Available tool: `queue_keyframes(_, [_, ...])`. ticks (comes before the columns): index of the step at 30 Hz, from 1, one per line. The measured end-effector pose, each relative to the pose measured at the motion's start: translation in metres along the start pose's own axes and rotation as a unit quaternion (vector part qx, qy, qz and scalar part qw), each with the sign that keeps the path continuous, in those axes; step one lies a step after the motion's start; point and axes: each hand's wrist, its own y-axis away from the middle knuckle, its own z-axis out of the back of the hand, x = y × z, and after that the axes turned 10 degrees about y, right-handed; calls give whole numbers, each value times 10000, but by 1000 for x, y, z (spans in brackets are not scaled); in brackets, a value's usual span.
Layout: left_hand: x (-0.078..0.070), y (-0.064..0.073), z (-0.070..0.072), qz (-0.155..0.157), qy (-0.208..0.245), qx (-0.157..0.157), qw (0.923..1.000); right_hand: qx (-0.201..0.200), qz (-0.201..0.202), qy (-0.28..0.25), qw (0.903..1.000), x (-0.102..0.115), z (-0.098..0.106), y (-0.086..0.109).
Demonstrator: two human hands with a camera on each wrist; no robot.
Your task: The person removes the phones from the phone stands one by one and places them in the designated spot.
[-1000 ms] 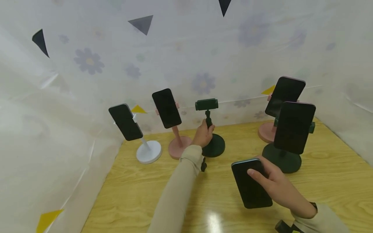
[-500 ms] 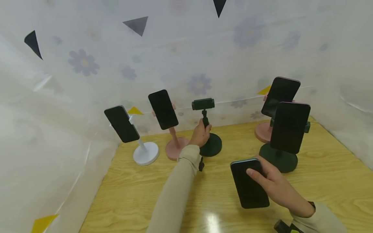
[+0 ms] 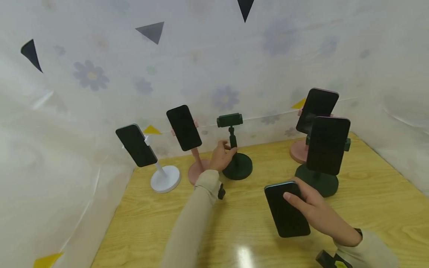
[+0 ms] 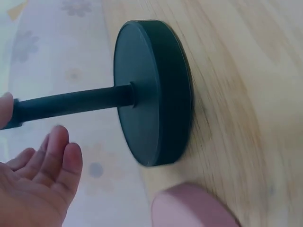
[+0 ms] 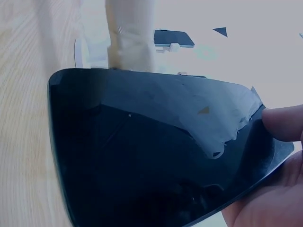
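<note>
A dark green phone stand point(image 3: 237, 166) with a bare holder point(image 3: 229, 120) stands upright on the table. My left hand point(image 3: 222, 156) is beside its pole, fingers spread away from it. In the left wrist view the thumb point(image 4: 5, 109) lies at the pole's collar, while the other fingers point(image 4: 59, 153) are apart from the pole point(image 4: 71, 103). My right hand point(image 3: 315, 208) grips a black smartphone point(image 3: 287, 216) by its upper right side, thumb on the screen. The right wrist view shows that phone's dark glossy face point(image 5: 137, 151) up close.
Left of the green stand are a pink stand point(image 3: 197, 170) and a white stand point(image 3: 165, 179), each holding a phone. At the right, another green stand point(image 3: 316, 180) with a phone overlaps a pink one point(image 3: 299, 151) behind it. A patterned sheet point(image 3: 187, 67) hangs behind the wooden table point(image 3: 140, 230).
My left hand has loosened its grip on the green stand's pole and drawn slightly left, its fingers opening. My right hand holds the phone as before. The head view has shifted a little.
</note>
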Motion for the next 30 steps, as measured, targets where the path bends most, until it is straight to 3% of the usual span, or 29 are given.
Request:
queue_keyframes(3, [2, 17, 15, -101, 110, 44, 9999, 82, 19, -44, 10000, 0, -1, -3])
queue_keyframes(7, [0, 44, 34, -355, -81, 256, 9990, 136, -112, 117, 9998, -4, -6, -9])
queue_keyframes(12, [-8, 76, 53, -790, -498, 647, 9935, 165, -929, 573, 9939, -10, -15, -20])
queue_keyframes(16, [-12, 98, 69, -1501, -790, 703, 9830, 431, -1743, 537, 9823, -16, -23, -32])
queue_keyframes(20, [-15, 113, 81, -2485, -491, 733, 9646, 653, -2290, 469, 9701, -22, -29, -45])
queue_keyframes(22, [-14, 117, 85, -2781, -248, 800, 9569, 669, -2392, 467, 9675, -23, -34, -52])
queue_keyframes(25, [-10, 121, 89, -2664, -136, 814, 9603, 556, -2453, 314, 9673, -29, -42, -62])
queue_keyframes(30, [3, 135, 90, -1669, -323, 741, 9827, 424, -2405, 176, 9696, -43, -55, -75])
